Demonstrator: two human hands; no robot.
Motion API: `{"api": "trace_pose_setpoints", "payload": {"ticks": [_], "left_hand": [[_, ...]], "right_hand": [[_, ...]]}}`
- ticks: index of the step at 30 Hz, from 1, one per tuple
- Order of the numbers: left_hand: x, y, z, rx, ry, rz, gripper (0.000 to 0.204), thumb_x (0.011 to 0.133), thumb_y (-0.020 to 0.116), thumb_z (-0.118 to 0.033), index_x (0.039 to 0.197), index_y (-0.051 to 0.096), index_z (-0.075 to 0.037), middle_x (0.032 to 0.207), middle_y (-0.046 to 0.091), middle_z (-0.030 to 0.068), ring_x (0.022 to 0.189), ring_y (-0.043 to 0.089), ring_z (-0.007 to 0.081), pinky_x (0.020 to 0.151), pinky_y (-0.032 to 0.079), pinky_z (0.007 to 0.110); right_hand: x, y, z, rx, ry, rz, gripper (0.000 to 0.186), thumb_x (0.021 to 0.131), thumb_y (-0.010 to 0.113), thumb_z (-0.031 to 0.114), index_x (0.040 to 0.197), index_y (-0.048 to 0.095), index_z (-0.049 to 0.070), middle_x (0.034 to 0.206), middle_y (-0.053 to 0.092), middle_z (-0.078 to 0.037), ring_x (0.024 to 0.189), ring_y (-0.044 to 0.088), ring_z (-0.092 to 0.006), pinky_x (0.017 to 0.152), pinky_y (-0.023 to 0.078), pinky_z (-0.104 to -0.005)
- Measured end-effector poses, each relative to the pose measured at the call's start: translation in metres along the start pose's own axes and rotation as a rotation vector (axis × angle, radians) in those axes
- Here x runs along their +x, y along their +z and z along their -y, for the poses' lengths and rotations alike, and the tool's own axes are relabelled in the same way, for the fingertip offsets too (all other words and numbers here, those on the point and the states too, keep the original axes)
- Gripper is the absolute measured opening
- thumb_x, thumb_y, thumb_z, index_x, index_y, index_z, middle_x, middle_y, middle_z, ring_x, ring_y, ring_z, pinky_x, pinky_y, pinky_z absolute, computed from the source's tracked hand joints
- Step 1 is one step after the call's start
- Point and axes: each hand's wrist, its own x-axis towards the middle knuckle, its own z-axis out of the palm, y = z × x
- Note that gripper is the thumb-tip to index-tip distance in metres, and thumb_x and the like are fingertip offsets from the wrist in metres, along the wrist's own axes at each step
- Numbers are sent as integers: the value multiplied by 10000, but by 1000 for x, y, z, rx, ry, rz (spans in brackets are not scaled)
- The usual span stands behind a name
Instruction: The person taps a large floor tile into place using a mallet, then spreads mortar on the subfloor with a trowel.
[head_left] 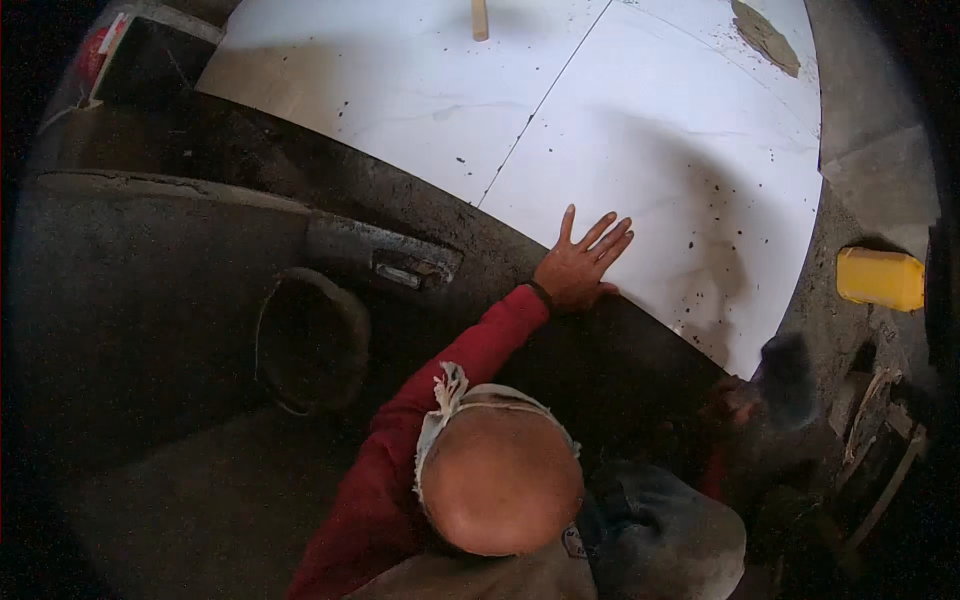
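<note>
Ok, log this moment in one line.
left hand: fingers spread on white tile | right hand: shadowed, at tile's near corner, grip unclear | yellow container: right of tile

Floor [885, 165]: grey, dirty. On it: white tiles [640, 135], closely butted; yellow can [880, 279] to their right. On tiles: dark crumbs [691, 245], mortar patch [766, 38], wooden handle [480, 20].
</note>
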Motion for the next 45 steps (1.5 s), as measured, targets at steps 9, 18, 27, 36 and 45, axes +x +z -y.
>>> {"api": "trace_pose_setpoints", "payload": {"ticks": [9,18,27,36,45], "left_hand": [[1,-4,-1,-18,3,71,911,826,504,-607,1483,133,-97,1559,111,67,1433,127,232,1080,40,677],[3,-9,-14,59,-45,144,859,853,509,-548,1469,185,-45,1546,168,102,1432,143,240,1094,65,641],[-13,-21,34,45,-131,111,1000,820,390,-734,1479,124,-30,1539,134,174,1432,102,313,1135,76,528],[-40,-20,42,-4,-277,66,968,844,350,-720,1479,114,-27,1536,115,194,1428,95,333,1138,64,524],[-45,-35,33,2,-376,4,956,834,480,-658,1459,193,7,1515,211,200,1406,206,328,1099,186,524]], "right_hand": [[-4,-7,3,-51,-20,2,369,955,497,301,1159,471,-6,800,603,-140,567,591,-235,476,449,-365],[-11,16,30,-226,-300,-139,361,925,561,252,1162,457,0,661,578,-124,481,564,-208,432,443,-353],[-6,28,91,232,30,31,279,955,489,204,1178,504,36,737,627,-146,572,627,-241,485,474,-342],[9,56,58,-335,-488,-221,401,966,460,292,1176,495,-47,860,655,-196,619,644,-289,550,495,-349],[-23,-1,1,-34,-17,-471,356,960,494,312,1056,557,-25,748,629,-165,613,614,-301,529,480,-384]]}}
